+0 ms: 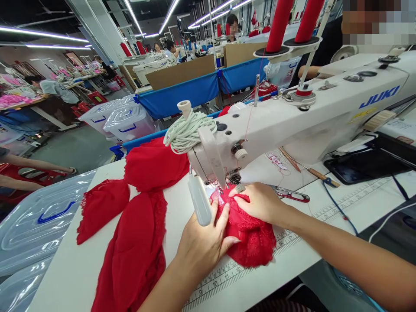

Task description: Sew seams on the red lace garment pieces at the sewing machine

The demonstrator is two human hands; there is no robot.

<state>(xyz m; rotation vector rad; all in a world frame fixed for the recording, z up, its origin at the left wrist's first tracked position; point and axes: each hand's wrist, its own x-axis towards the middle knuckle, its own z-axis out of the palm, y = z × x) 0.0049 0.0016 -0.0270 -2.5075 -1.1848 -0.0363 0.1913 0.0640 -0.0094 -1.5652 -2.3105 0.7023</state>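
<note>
A white JUKI sewing machine [312,117] stands on the white table [65,277]. Under its needle lies a piece of red lace fabric [251,242]. My left hand [203,242] rests flat on the left side of this lace, fingers stretched toward the needle, beside the machine's white lamp [199,200]. My right hand [258,201] presses down on the lace just right of the presser foot, fingers bent and together. A long string of joined red fabric pieces [136,229] trails off to the left behind the machine.
Small snips [290,194] lie right of my right hand. Two red thread cones [292,21] top the machine; a coiled white cord [186,130] hangs on its head. Clear plastic bins [29,225] sit at left. A black tablet [364,167] lies at right. Other people work behind.
</note>
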